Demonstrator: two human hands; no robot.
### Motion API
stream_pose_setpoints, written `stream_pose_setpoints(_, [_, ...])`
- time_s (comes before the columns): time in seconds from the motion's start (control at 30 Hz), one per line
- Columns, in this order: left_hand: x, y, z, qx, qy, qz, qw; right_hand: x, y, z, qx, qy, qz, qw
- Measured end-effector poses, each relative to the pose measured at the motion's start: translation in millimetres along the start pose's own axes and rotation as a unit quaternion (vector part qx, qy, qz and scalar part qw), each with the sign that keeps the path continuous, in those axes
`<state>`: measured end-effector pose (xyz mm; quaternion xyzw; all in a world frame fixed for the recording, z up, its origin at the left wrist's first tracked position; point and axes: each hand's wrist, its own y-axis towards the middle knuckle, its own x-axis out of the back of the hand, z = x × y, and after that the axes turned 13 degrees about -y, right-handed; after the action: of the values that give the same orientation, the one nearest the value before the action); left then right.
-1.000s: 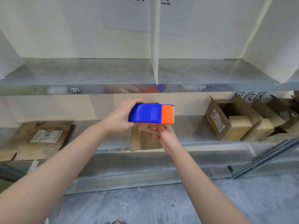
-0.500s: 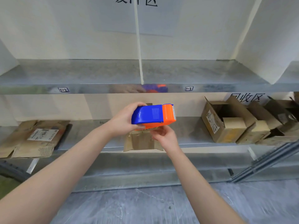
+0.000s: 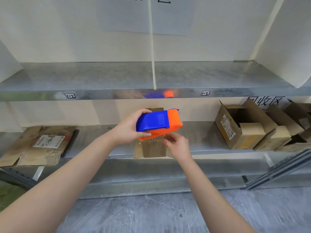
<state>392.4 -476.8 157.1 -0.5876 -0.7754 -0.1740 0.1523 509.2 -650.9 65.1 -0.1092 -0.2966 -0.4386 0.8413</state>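
1. The left hand [image 3: 127, 130] has its fingers clamped round a blue-and-orange tape dispenser [image 3: 158, 122], held in mid-air at the centre.
2. Just below it, the right hand [image 3: 178, 145] has its fingers pinched together on the lower edge of the tape roll [image 3: 151, 139], probably hunting for the loose end. No tape is drawn out yet.
3. Beyond the hands, a cardboard box [image 3: 151, 150] lies on the lower shelf [image 3: 198, 140]. It looks untaped, so all the sealing seems left to do.
4. Farther along the shelf are open boxes [image 3: 242, 125] on the right and flattened cardboard [image 3: 38, 145] on the left.
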Motion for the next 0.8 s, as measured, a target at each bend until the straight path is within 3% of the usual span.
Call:
stream_pose_setpoints(0.37, [5.3, 2.5, 10.4, 0.005, -0.006, 0.011, 1.0, -4.0, 0.3, -2.5, -0.053, -0.015, 0.013, 0.998])
stream_pose_setpoints(0.53, [5.0, 4.7, 11.3, -0.009, 0.0, 0.016, 1.0, -7.9, 1.7, 6.2, -0.041, -0.022, -0.031, 0.998])
stream_pose_setpoints(0.7, [16.0, 3.3, 15.4, -0.02, 0.029, 0.024, 0.999, 8.0, 9.2, 12.3, 0.026, -0.112, -0.147, 0.982])
stream_pose_setpoints(0.8, [20.7, 1.2, 19.3, -0.018, 0.056, 0.026, 0.998, 8.3, 14.3, 10.8, 0.057, -0.199, -0.136, 0.969])
